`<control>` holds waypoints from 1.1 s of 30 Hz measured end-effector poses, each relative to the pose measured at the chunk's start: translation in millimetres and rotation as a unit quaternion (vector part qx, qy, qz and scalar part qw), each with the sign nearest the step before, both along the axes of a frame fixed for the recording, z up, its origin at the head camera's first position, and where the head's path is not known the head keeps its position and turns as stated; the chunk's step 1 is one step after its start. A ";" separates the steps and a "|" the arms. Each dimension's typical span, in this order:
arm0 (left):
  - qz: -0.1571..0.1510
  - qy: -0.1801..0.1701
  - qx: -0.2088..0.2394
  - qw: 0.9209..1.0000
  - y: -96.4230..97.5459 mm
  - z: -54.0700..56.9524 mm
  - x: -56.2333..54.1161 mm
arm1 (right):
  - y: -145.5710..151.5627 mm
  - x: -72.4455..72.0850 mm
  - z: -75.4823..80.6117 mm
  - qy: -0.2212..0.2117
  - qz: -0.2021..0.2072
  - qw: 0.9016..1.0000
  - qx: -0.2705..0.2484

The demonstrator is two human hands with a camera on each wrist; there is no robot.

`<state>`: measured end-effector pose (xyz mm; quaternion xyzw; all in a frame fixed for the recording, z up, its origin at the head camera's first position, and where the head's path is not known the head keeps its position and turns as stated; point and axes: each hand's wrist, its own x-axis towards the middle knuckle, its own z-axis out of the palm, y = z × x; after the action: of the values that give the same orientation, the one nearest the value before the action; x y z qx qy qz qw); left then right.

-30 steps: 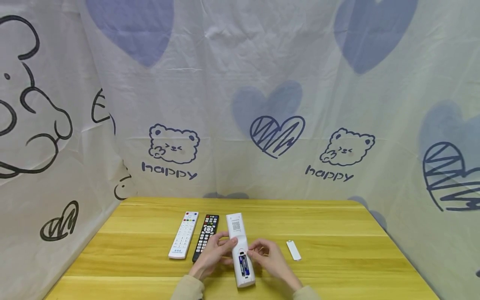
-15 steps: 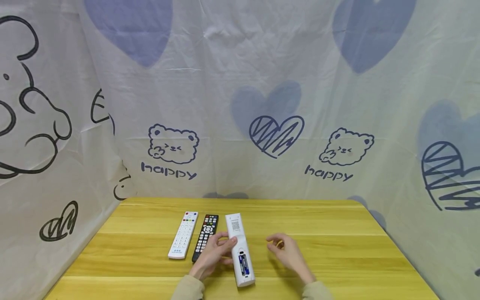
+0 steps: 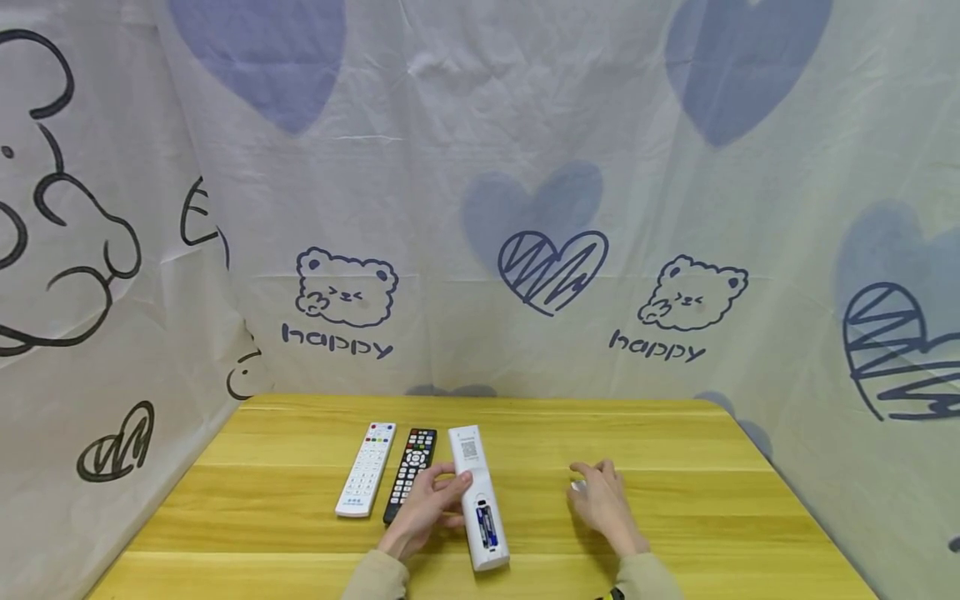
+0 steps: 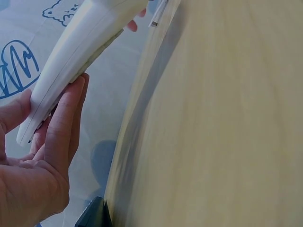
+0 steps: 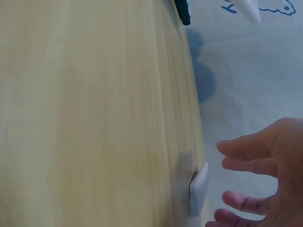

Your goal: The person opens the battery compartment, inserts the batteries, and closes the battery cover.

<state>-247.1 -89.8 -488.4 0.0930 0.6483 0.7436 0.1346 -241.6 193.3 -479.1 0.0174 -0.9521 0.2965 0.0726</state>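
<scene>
My left hand (image 3: pixel 427 507) grips a white remote control (image 3: pixel 472 468) that is turned back side up and held above the table. Its battery compartment lies uncovered, with two blue batteries (image 3: pixel 487 527) inside. In the left wrist view, the thumb and fingers clasp the remote (image 4: pixel 71 56) from either side. My right hand (image 3: pixel 606 508) hovers over the small white battery cover, mostly hiding it in the head view. From the right wrist view, the cover (image 5: pixel 200 189) rests on the table, and the loosely bent fingers (image 5: pixel 251 150) are spread apart, just short of it.
Left of the held remote, a white remote (image 3: pixel 366 471) and a black remote (image 3: pixel 414 458) lie buttons up on the wooden table (image 3: pixel 712 500). A printed cloth (image 3: pixel 480 358) hangs behind the table and along its sides.
My right hand has left the battery compartment and moved right to the battery cover. My left hand keeps hold of the remote, almost unmoved.
</scene>
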 end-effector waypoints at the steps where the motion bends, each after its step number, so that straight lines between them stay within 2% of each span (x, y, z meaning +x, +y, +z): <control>1: 0.002 -0.002 -0.002 1.000 0.6 0.4 -0.1 | 0.9 -0.5 0.0 -0.003 0.001 1.000 0.005; 7: 0.003 -0.008 -0.004 1.000 1.7 1.5 -0.3 | 5.4 -3.1 -1.6 -0.015 0.016 0.999 0.027; 13: 0.003 -0.009 -0.003 1.000 1.5 1.6 -0.4 | 7.9 -6.1 -3.6 -0.010 0.035 0.998 0.049; 23: 0.002 -0.009 -0.005 1.000 2.0 2.0 1.0 | 10.9 -8.2 -6.6 -0.041 0.030 0.998 0.025; 29: 0.002 -0.010 -0.003 1.000 1.9 2.4 1.3 | 10.9 -9.9 -6.7 -0.040 0.026 0.998 0.036; 33: 0.001 -0.009 -0.002 1.000 1.7 2.3 1.9 | 10.7 -10.3 -7.4 -0.047 0.022 0.998 0.021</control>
<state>-245.1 -88.1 -486.1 0.0853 0.6485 0.7434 0.1400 -251.9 204.0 -486.5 0.0258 -0.9600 0.2782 0.0210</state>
